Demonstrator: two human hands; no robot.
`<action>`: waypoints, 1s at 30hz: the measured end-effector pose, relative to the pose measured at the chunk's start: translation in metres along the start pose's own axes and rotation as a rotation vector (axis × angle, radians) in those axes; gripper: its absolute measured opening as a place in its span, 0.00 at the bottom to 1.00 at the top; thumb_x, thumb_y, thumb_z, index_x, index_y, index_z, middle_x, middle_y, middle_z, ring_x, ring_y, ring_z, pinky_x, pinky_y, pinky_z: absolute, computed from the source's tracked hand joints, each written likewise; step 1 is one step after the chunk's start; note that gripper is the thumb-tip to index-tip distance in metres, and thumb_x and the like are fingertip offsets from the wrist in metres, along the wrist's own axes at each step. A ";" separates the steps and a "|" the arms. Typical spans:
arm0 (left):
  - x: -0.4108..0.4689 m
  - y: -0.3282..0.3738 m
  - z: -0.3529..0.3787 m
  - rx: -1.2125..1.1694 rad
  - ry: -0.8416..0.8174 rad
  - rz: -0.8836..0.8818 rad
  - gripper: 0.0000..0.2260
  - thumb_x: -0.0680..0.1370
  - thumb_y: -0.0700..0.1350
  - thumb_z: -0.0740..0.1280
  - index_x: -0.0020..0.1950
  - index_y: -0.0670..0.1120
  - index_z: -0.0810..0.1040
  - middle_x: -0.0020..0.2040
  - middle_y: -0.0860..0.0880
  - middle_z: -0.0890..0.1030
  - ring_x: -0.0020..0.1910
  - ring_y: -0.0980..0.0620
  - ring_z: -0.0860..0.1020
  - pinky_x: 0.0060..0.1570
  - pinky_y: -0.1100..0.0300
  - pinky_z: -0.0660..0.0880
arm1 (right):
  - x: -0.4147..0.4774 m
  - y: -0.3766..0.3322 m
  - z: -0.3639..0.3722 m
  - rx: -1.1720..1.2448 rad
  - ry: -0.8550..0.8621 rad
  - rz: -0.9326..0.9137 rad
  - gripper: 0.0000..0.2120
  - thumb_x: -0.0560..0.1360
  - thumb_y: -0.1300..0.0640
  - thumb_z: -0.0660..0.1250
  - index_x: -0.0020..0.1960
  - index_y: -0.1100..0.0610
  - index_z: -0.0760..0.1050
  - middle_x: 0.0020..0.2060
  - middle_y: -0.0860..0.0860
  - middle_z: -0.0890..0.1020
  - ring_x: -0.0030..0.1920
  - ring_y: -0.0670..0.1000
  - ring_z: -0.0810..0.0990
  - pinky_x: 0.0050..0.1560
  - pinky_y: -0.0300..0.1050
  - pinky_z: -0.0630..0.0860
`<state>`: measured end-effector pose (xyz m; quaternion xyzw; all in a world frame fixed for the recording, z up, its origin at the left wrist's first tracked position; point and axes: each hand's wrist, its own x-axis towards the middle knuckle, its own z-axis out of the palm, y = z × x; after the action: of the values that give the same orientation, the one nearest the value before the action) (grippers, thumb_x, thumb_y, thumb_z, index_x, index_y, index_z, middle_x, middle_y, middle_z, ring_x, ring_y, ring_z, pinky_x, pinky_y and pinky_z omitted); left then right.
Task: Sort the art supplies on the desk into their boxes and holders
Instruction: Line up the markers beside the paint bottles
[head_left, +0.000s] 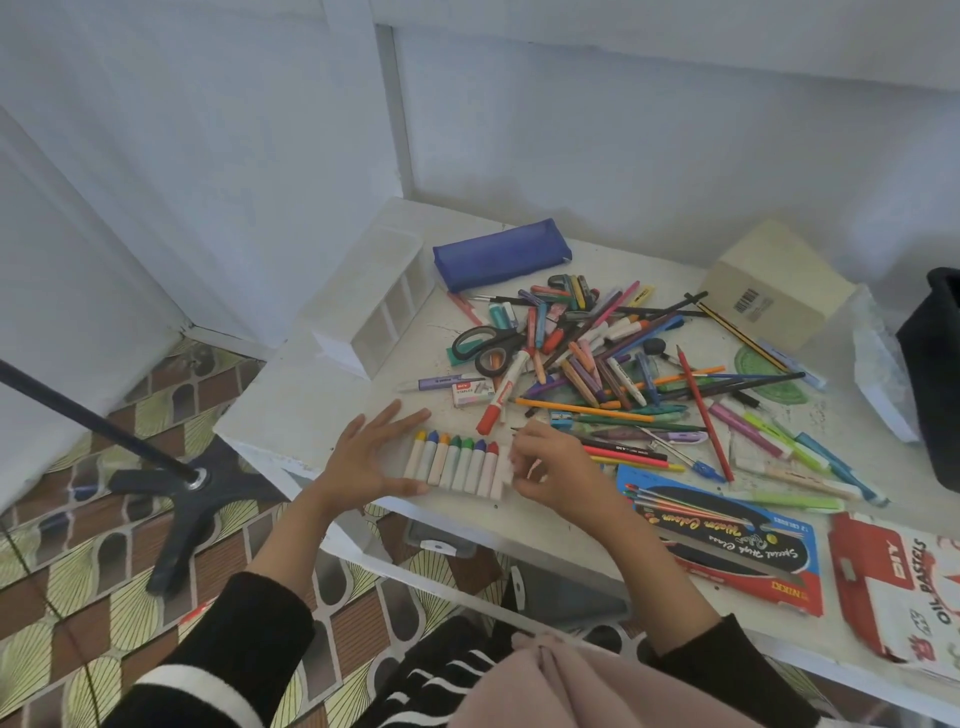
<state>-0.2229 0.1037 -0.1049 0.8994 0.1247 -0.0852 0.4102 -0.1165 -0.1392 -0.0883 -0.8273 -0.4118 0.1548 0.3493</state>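
Left hand (371, 457) spread flat by pastels (457, 465), right hand (553, 470) pinching rightmost pastel (500, 475), near right, Water Colour box (727, 540), DIY OIL PASTELS box (893, 577)

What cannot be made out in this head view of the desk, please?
- Head view: curled fingers of the right hand hide whether it grips the end stick of the oil pastel row.
- Head view: the black container is cut by the right edge; contents unseen.
- Head view: the oil pastels box runs off the right edge.
- Head view: label print on the cream box is too small to read.
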 end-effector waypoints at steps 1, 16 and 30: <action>0.000 0.000 0.000 0.004 0.002 -0.001 0.36 0.52 0.75 0.66 0.58 0.84 0.56 0.70 0.64 0.52 0.71 0.59 0.48 0.73 0.53 0.42 | -0.001 0.001 0.001 -0.066 -0.029 -0.027 0.10 0.69 0.70 0.68 0.36 0.59 0.71 0.42 0.52 0.74 0.40 0.52 0.75 0.42 0.44 0.76; 0.002 -0.007 0.003 0.017 0.023 -0.010 0.45 0.50 0.82 0.60 0.66 0.72 0.58 0.77 0.56 0.54 0.75 0.51 0.48 0.73 0.52 0.42 | 0.001 0.005 0.016 0.055 0.041 0.215 0.15 0.68 0.61 0.75 0.47 0.53 0.70 0.41 0.48 0.72 0.39 0.47 0.73 0.38 0.30 0.69; 0.003 -0.009 0.003 0.028 0.037 -0.006 0.47 0.49 0.82 0.59 0.66 0.71 0.58 0.71 0.64 0.51 0.75 0.52 0.47 0.73 0.50 0.42 | 0.019 0.019 -0.036 0.130 0.374 0.254 0.08 0.75 0.61 0.68 0.53 0.55 0.74 0.41 0.51 0.77 0.37 0.45 0.75 0.38 0.30 0.72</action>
<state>-0.2228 0.1076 -0.1146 0.9060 0.1340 -0.0717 0.3951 -0.0743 -0.1486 -0.0753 -0.8626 -0.2216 0.0677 0.4497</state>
